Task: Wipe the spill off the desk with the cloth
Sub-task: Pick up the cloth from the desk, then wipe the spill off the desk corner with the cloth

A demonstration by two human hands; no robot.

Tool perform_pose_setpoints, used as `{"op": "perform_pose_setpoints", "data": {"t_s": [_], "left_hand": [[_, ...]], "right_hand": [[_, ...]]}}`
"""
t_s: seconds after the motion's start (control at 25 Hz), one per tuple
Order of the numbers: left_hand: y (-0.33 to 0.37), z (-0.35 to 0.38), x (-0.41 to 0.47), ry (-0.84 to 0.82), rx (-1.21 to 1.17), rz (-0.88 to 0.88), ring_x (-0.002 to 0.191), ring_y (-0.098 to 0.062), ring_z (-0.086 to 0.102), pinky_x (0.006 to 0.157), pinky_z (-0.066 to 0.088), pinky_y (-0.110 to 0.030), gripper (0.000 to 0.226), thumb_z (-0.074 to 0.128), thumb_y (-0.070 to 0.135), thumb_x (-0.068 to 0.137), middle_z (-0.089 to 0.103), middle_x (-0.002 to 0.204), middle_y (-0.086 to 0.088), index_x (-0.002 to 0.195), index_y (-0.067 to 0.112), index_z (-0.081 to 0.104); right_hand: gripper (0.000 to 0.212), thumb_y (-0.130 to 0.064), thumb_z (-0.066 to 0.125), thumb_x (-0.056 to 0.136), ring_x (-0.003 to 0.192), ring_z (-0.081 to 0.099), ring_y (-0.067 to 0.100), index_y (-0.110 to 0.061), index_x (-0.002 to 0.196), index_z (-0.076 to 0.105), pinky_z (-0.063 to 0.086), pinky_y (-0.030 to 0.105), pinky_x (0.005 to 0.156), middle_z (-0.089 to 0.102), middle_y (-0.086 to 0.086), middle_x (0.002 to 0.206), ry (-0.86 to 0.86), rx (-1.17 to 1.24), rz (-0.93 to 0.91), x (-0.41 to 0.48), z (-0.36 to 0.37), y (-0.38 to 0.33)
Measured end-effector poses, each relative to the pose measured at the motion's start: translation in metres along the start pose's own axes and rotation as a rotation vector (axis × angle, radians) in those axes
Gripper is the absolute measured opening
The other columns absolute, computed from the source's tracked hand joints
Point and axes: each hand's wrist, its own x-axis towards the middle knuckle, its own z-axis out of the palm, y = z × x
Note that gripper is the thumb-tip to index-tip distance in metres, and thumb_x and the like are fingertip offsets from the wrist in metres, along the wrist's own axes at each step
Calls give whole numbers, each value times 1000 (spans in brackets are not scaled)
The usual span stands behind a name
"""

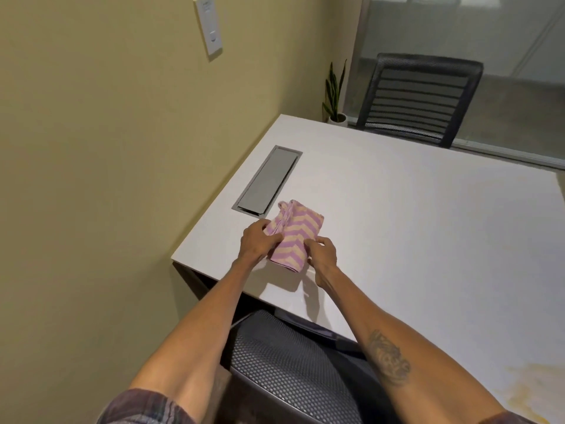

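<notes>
Pink-and-cream chevron cloth on white desk; yellowish spill near right; grey hatch; olive wall; black chair far

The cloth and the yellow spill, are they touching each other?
Apart. The head view shows the cloth near the desk's left corner, and bare desk separates it from the spill.
</notes>
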Motion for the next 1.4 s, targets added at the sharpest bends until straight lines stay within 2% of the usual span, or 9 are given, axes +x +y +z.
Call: {"op": "perform_pose_setpoints", "data": {"t_s": [0.16, 0.28, 0.52, 0.68, 0.76, 0.88, 1.12, 1.28, 1.4], "left_hand": [[48, 45, -41, -74, -11, 45, 101, -32, 69, 92, 57, -48, 53, 66, 39, 74, 72, 115, -8, 123, 20, 62], [84, 89, -76, -126, 0, 77, 101, -32, 69, 94, 55, -47, 51, 64, 37, 75, 73, 113, -8, 122, 19, 65], [145, 196, -155, -201, 38, 160, 94, -31, 70, 92, 55, -48, 49, 66, 41, 72, 71, 109, -4, 113, 15, 70], [169, 274, -204, -275, 69, 195, 97, -29, 69, 89, 57, -48, 48, 80, 34, 73, 67, 110, -3, 113, 13, 64], [177, 311, -228, -310, 58, 202, 97, -30, 68, 87, 58, -50, 50, 81, 32, 73, 66, 113, -6, 115, 12, 62], [190, 361, -265, -341, 35, 207, 98, -32, 69, 89, 57, -50, 52, 81, 30, 73, 68, 115, -8, 117, 12, 61], [208, 436, -339, -335, 97, 395, 109, -22, 63, 85, 46, -34, 52, 70, 47, 78, 61, 126, 1, 123, 23, 58], [207, 474, -371, -403, 228, 553, 111, -19, 61, 86, 53, -37, 56, 61, 60, 82, 58, 131, 4, 129, 29, 56], [207, 500, -382, -514, 284, 602, 111, -20, 61, 89, 53, -38, 57, 61, 57, 80, 59, 129, 3, 129, 29, 58]], "right_hand": [[28, -17, 62, 88, 100, 69, 28, -12, 116, 61, 59, 44, 91, 68, 10, 115, 132, 10, -48, -19, -77, -13], [17, -13, 63, 87, 83, 64, 21, -12, 104, 64, 56, 33, 74, 69, 9, 107, 212, -8, -91, -37, -147, -15], [12, -13, 64, 91, 81, 65, 18, -11, 102, 65, 57, 29, 67, 68, 7, 103, 362, -12, -120, -71, -291, 2], [26, -16, 65, 92, 98, 67, 30, -9, 117, 63, 60, 42, 85, 66, 9, 109, 476, -35, -97, -92, -377, 24], [32, -18, 66, 94, 92, 64, 27, -14, 124, 55, 59, 35, 73, 60, 6, 107, 533, -35, -96, -105, -417, 34], [32, -18, 66, 92, 86, 58, 26, -18, 119, 50, 42, 28, 59, 59, 6, 105, 592, -93, -141, -125, -471, 51], [21, -31, 71, 86, 108, 62, 29, -20, 105, 69, 52, 42, 96, 62, 12, 123, 560, -59, -199, -145, -546, 85], [48, -62, 69, 82, 113, 60, 35, -21, 109, 69, 50, 51, 102, 61, 17, 124, 491, 60, -106, -148, -575, 104], [50, -56, 73, 83, 107, 63, 32, -16, 112, 67, 55, 45, 94, 62, 16, 119, 521, 157, -50, -148, -599, 115]]}}
